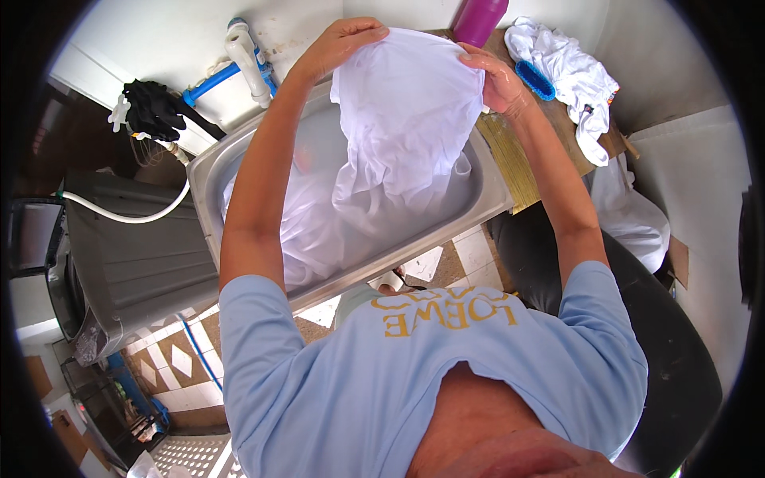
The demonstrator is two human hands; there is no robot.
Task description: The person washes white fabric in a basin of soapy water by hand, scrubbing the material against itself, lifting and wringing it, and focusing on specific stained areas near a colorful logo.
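A wet white garment (410, 103) is stretched between my two hands above a metal sink (498, 187). My left hand (344, 41) grips its upper left edge, fingers closed on the cloth. At the upper right edge, my right hand (498, 80) pinches the fabric between thumb and fingers. The garment's lower part hangs in folds down into the cloudy water of the sink. More white cloth (307, 235) lies soaking in the left and near part of the basin. What kind of garment I hold cannot be made out.
Right of the sink, a wooden counter (518, 159) carries a blue brush (535, 80), a crumpled white garment (562, 68) and a purple bottle (478, 20). Pipes (249, 64) run along the wall. Black cloth (155, 111) hangs at left above a grey-covered appliance (135, 239).
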